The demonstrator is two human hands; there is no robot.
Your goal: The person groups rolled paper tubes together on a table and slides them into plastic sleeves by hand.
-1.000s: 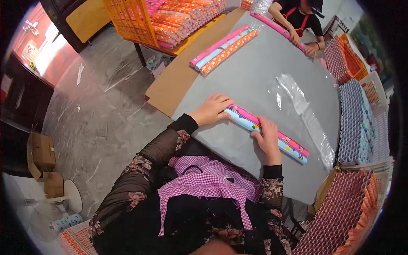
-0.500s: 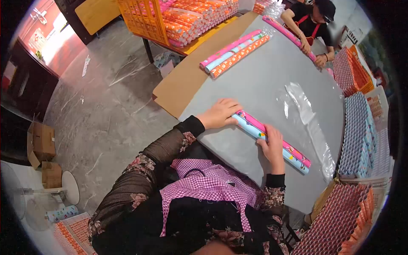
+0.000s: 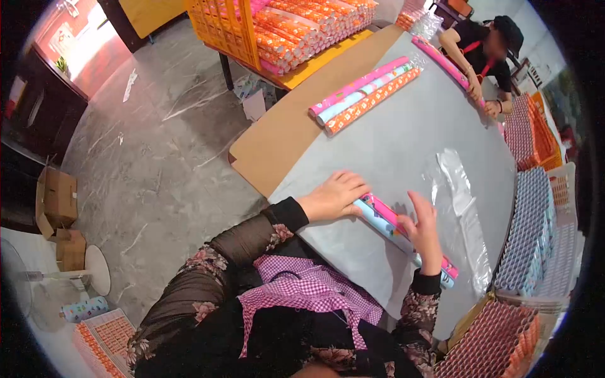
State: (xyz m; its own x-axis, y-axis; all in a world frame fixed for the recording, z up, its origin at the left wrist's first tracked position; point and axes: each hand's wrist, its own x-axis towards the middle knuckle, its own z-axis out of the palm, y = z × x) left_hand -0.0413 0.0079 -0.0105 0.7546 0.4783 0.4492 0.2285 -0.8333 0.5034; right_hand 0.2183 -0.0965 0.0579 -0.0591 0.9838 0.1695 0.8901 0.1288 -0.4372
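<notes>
A pink roll of wrapping paper (image 3: 382, 209) and a light blue roll of wrapping paper (image 3: 382, 225) lie side by side on the grey tabletop (image 3: 372, 151), slanting down to the right. My left hand (image 3: 337, 196) is closed over their upper left ends. Above the rolls' middle, my right hand (image 3: 423, 230) has its thumb and fingers spread, and it hides part of both rolls. Whether its palm touches them I cannot tell. To the right lies a crumpled clear plastic sleeve (image 3: 463, 208).
A bundle of pink, blue and orange rolls (image 3: 368, 94) lies farther back. Across the table a co-worker (image 3: 482, 57) handles a long pink roll (image 3: 444, 66). An orange crate (image 3: 224, 31) of rolls stands back left. Stacked blue rolls (image 3: 526, 230) and red-orange rolls (image 3: 495, 340) line the right edge.
My right hand has loosened from around the rolls, and its fingers have spread apart. My left hand stays at the upper ends. The camera view has shifted slightly.
</notes>
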